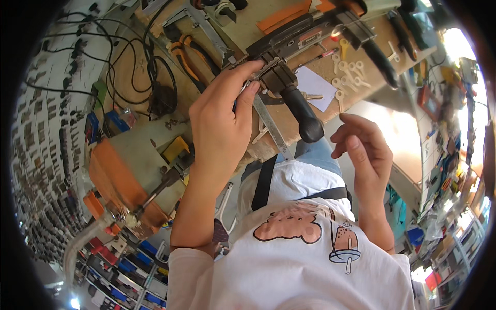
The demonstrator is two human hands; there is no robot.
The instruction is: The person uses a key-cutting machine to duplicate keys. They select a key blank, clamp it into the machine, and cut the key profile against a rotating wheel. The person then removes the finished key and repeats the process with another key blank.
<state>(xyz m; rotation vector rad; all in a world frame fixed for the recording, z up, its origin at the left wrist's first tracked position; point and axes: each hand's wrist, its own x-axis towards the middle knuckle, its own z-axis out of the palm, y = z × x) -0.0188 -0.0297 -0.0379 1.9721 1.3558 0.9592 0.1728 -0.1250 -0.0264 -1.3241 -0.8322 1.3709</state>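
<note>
My left hand [221,111] reaches up to a dark metal clamp [276,75] with a stubby black handle [302,116]. Thumb and forefinger are closed together at the clamp's near-left side, and what they pinch is too small and hidden to name. Just below those fingers, a flat metal bar [271,126] slants toward my lap. My right hand [366,150] hangs in the air to the right of the black handle, fingers loosely bent, thumb apart, with nothing in it. A second clamp [359,36] with a black handle [381,63] stands farther right on the same machine.
Several loose keys [354,72] lie beside a white paper [314,85] on the bench. Orange-black handled pliers [190,57] and a metal caliper [199,23] rest at the upper left. Black cables [121,67] sprawl farther left, above an orange-sided machine [121,175].
</note>
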